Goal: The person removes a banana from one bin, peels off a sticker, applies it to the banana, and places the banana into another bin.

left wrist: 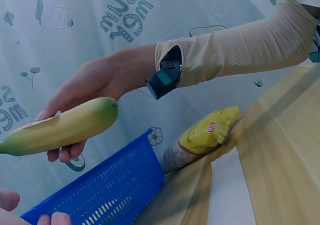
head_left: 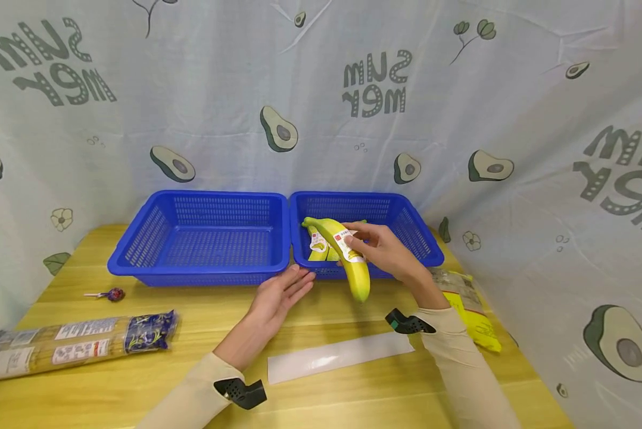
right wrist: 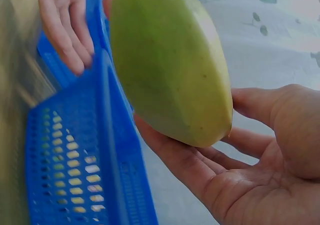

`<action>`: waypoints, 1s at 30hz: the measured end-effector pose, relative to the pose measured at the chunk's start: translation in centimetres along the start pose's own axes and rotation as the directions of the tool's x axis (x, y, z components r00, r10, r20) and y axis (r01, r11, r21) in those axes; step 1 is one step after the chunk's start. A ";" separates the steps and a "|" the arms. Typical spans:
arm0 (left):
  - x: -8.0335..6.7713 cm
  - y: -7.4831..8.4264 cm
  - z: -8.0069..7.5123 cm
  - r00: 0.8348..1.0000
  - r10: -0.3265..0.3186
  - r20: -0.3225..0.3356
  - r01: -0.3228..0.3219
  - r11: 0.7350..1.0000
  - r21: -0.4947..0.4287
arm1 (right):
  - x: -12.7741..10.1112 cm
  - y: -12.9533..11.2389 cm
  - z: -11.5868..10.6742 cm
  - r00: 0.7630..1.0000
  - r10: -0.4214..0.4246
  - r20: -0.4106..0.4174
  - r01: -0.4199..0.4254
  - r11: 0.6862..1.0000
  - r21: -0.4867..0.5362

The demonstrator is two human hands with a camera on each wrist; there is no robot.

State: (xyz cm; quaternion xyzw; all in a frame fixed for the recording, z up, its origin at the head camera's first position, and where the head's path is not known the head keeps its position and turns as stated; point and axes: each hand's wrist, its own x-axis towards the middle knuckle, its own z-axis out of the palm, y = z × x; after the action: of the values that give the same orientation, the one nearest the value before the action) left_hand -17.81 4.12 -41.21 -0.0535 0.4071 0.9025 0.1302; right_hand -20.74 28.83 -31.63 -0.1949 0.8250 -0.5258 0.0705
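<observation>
A yellow banana with a green tip and a white label is gripped by my right hand above the front rim of the right blue basket. In the left wrist view the banana lies between thumb and fingers; in the right wrist view its green end points at the camera. More labelled bananas lie inside that basket, partly hidden by the held one. My left hand, fingers extended, is at the front of the baskets where the two meet, holding nothing.
The left blue basket stands beside the right one. On the wooden table are a lollipop, a long pack of noodles, a white strip and a yellow-and-clear bag. A printed curtain hangs behind.
</observation>
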 end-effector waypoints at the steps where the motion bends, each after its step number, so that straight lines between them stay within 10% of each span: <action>1: 0.1 0.0 0.1 1.000 0.000 -0.007 0.000 1.000 -0.023 | 0.1 -0.1 -0.3 1.000 -0.002 -0.010 0.002 1.000 -0.012; 17: 1.1 0.0 1.3 0.989 -0.044 -0.138 0.018 0.983 -0.185 | 2.1 0.7 -4.5 0.993 0.055 -0.102 -0.068 0.989 -0.134; 30: 1.2 0.1 1.2 0.992 -0.044 -0.117 0.020 0.980 -0.196 | 3.6 2.2 -6.7 0.968 0.166 -0.185 -0.184 0.979 -0.084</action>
State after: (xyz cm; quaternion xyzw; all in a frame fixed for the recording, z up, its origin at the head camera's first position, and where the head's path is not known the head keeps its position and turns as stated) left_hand -18.94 5.21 -40.60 -0.1270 0.3232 0.9308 0.1138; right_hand -26.69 33.86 -30.33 -0.0768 0.8674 -0.4906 0.0331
